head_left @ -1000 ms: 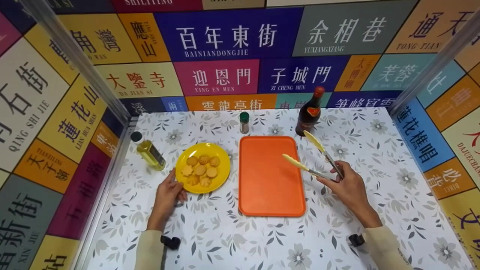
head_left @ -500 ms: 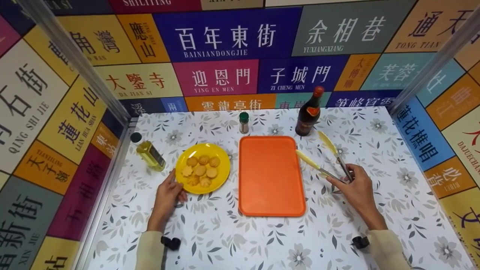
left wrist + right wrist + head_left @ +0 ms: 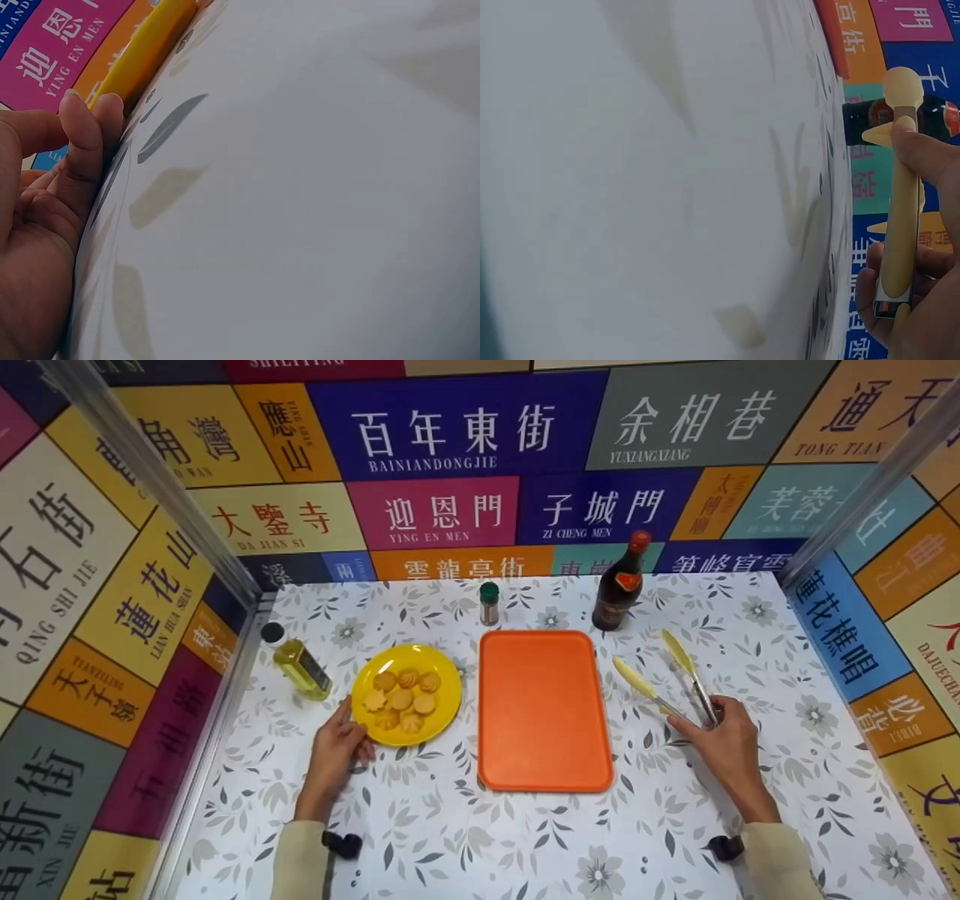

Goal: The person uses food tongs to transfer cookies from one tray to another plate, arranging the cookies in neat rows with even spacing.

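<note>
At the lower left rim of a yellow plate [image 3: 442,724], my left hand [image 3: 335,746] pinches the edge between thumb and fingers. Several small baked cookies [image 3: 402,701] lie in the middle of that plate. My right hand [image 3: 729,750] grips a pair of tongs [image 3: 699,686], metal with pale yellow tips. The two tongs' arms are spread apart, with nothing between the tips. They stand to the right of an orange tray [image 3: 544,712], apart from it. In the right wrist view the thumb lies along the tongs' handle [image 3: 900,232]. The left wrist view shows fingertips against the plate's rim [image 3: 142,56].
An oil bottle [image 3: 301,666] stands left of the plate. Behind the tray are a green-capped shaker [image 3: 489,604] and a dark red-capped bottle [image 3: 619,585]. A floral cloth [image 3: 487,847] covers the table, with sign-printed walls [image 3: 450,427] at the back and sides.
My right hand has moved right and slightly toward me with the tongs, whose tips are now off the tray's right edge. My left hand and the plate have stayed in place.
</note>
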